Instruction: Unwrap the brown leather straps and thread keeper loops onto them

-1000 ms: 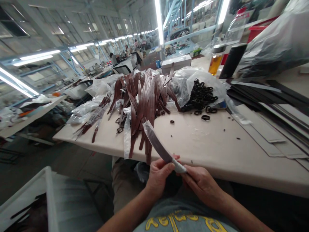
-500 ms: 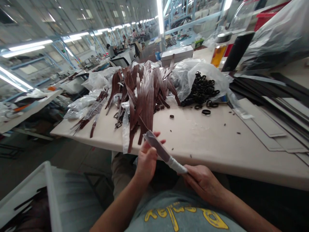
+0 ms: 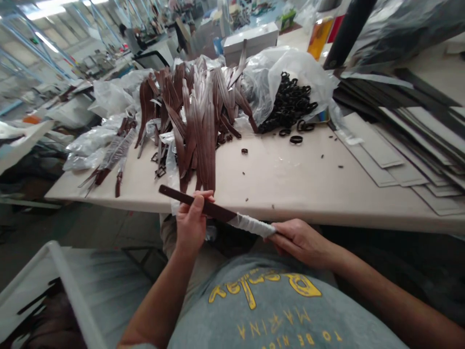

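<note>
Since the earlier frame my left hand (image 3: 192, 220) has shifted left, and the dark strap (image 3: 220, 212) now shows bare at that side, its white sleeve (image 3: 254, 225) bunched toward my right hand (image 3: 303, 242). At lower left I see a white-rimmed bin (image 3: 61, 276) with dark strips inside. Above it, on the left of the bench (image 3: 283, 179), lie plastic-wrapped straps (image 3: 116, 148); next comes the heap of brown straps (image 3: 198, 116). Below that heap my left hand grips the dark strap, thumb on top, the holed tip poking out past it to the left. The strap slants down to the right between my hands, and my right hand is closed on the sleeve's far end. Beyond, black loops (image 3: 290, 99) spill from clear plastic at upper centre, and flat strips (image 3: 381, 145) overlap at the right.
</note>
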`<action>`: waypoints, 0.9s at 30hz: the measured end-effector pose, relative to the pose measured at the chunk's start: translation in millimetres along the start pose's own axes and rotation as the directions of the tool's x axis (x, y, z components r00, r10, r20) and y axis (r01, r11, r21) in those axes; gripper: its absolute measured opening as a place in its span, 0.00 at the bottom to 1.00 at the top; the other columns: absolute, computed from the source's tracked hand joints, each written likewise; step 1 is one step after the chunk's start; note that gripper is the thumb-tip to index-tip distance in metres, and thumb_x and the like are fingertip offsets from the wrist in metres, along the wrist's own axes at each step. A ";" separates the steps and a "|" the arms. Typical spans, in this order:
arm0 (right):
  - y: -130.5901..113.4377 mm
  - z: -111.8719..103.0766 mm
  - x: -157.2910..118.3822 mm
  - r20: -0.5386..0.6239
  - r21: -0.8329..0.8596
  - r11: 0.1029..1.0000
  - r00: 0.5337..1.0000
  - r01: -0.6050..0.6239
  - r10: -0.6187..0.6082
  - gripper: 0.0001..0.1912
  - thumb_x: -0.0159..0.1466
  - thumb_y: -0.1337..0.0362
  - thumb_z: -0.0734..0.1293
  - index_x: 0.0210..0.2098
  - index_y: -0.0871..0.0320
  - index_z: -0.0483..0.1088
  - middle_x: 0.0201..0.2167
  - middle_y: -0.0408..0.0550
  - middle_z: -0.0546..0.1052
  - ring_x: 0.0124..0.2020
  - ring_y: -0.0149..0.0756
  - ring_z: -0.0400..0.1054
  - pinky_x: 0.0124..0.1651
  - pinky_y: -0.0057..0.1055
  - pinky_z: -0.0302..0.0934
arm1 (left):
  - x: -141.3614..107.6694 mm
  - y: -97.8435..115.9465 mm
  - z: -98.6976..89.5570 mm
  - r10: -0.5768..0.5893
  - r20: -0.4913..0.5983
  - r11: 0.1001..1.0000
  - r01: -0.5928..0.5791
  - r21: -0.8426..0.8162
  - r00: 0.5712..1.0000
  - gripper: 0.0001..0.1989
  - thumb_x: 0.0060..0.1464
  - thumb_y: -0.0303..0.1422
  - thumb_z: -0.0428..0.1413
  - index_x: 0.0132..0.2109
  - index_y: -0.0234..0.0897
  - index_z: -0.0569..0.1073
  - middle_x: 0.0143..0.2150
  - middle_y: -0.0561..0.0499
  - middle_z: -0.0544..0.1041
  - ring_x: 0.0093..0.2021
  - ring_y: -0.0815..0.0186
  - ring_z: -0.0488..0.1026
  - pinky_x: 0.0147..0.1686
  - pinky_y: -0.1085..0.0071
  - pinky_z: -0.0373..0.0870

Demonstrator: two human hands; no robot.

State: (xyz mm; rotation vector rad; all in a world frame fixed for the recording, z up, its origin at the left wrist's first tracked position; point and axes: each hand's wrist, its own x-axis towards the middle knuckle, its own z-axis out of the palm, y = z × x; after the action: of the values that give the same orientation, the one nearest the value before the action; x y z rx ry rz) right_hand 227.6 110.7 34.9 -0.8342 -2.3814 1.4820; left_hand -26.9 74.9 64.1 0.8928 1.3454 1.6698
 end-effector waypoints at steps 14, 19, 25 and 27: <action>17.0 -11.0 -33.0 0.206 0.507 0.805 0.950 -0.309 0.234 0.20 0.65 0.48 0.62 0.29 0.59 0.67 0.17 0.39 0.69 0.19 0.28 0.61 0.24 0.25 0.55 | 15.5 8.0 9.4 -0.232 0.077 0.973 0.230 0.028 0.970 0.17 0.52 0.44 0.61 0.36 0.32 0.79 0.19 0.52 0.73 0.16 0.74 0.66 0.15 0.79 0.61; 37.5 -29.4 -72.2 0.162 0.394 0.856 0.942 -0.335 0.295 0.19 0.66 0.50 0.62 0.28 0.59 0.69 0.21 0.42 0.72 0.23 0.31 0.65 0.27 0.27 0.58 | 14.8 6.0 9.7 -0.250 0.074 0.968 0.249 0.021 0.965 0.17 0.52 0.44 0.62 0.37 0.32 0.80 0.20 0.52 0.74 0.17 0.73 0.68 0.16 0.79 0.63; 15.7 -21.3 -55.3 -0.128 0.292 0.942 0.970 -0.164 0.208 0.17 0.68 0.54 0.61 0.47 0.58 0.71 0.38 0.48 0.76 0.37 0.37 0.69 0.38 0.30 0.62 | -23.9 -17.8 58.5 -0.391 0.358 0.920 0.349 0.179 0.848 0.20 0.56 0.45 0.58 0.43 0.31 0.79 0.22 0.50 0.76 0.20 0.70 0.72 0.22 0.77 0.68; 7.2 -11.2 -40.4 -0.175 0.307 0.944 0.967 -0.124 0.184 0.15 0.69 0.55 0.59 0.41 0.59 0.72 0.30 0.44 0.75 0.30 0.32 0.67 0.32 0.27 0.60 | -32.3 -21.3 72.2 -0.425 0.440 0.904 0.346 0.250 0.791 0.21 0.56 0.47 0.58 0.44 0.32 0.79 0.23 0.50 0.77 0.22 0.70 0.73 0.23 0.76 0.69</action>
State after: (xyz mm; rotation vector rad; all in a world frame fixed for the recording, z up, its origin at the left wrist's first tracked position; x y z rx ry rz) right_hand 268.2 98.7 38.4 -1.0585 -1.9272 1.6687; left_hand 54.5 78.7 55.3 0.9677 1.2099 0.9462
